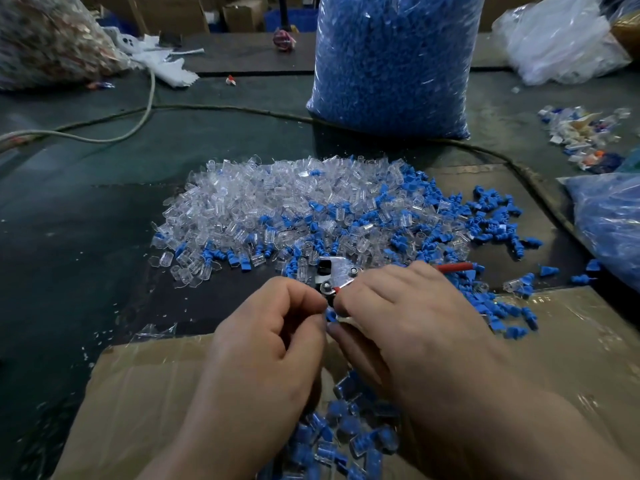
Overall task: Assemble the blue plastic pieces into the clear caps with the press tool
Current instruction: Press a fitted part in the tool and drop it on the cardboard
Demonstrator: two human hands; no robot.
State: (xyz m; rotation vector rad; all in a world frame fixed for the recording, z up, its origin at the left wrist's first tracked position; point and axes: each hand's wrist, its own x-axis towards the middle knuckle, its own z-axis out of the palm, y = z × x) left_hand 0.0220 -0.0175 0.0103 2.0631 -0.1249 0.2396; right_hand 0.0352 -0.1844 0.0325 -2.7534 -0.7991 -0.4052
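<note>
1. As a worker's hands meet above the near edge of the counter [86, 220], the left hand [273, 327] curls thumb and forefinger in a pinch on a blue piece [330, 315], held just below the head of the tool [337, 271].
2. The right hand [408, 313] is curled over the tool and grips its near handle. The metal head pokes out past the fingertips, and a red handle [453, 267] sticks out toward the right edge.
3. Clear caps [277, 202] lie heaped at the middle of the counter, just beyond the tool. Loose blue pieces [491, 220] are mixed in along the heap's near side and spread to its right.
4. A cardboard box [156, 393] sits at the near edge under both wrists. Capped pieces [339, 438], blue inside clear, lie in it between the forearms.
5. A tall clear bag [391, 64] packed with blue parts stands upright behind the heap, toward the far edge. A cable [207, 107] runs across the counter and passes its foot.
6. A small heap of scraps [581, 133] lies near the right edge, with further plastic sacks at both far corners and along the right edge.
</note>
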